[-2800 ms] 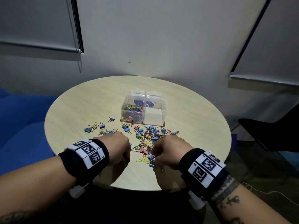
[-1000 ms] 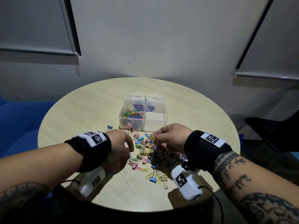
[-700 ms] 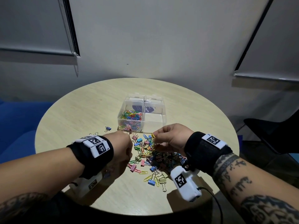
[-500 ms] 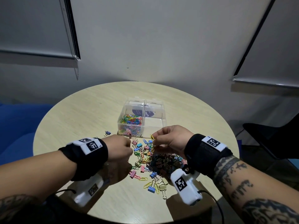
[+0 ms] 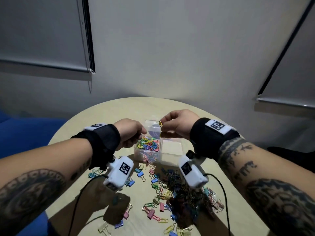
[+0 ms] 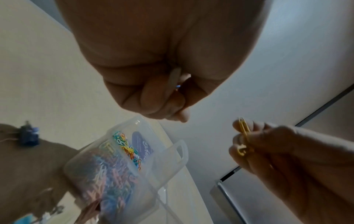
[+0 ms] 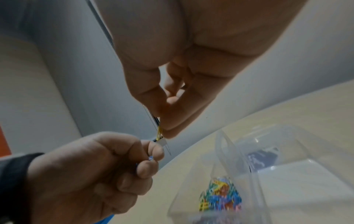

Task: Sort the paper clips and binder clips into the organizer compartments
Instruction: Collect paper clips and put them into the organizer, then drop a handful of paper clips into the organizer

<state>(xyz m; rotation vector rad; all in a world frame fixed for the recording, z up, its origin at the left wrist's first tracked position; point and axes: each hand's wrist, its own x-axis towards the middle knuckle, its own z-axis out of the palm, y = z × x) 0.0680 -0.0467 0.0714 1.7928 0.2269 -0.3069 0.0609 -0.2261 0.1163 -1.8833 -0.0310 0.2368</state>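
Observation:
The clear organizer stands mid-table; its front left compartment is heaped with coloured paper clips, and the front right one looks empty. My right hand hovers over its back edge and pinches yellow paper clips between thumb and fingertips, as the left wrist view shows. My left hand is curled just left of the organizer, above the paper clip compartment, with a small blue clip held in its fingers. A mixed pile of paper clips and binder clips lies nearer to me.
Loose binder clips are scattered over the near half of the round wooden table. Wrist camera cables hang over the pile. A blue seat is at the left, a dark chair at the right.
Both hands have lifted off the pile and moved forward to hover over the organizer. The right hand carried the yellow clips with it.

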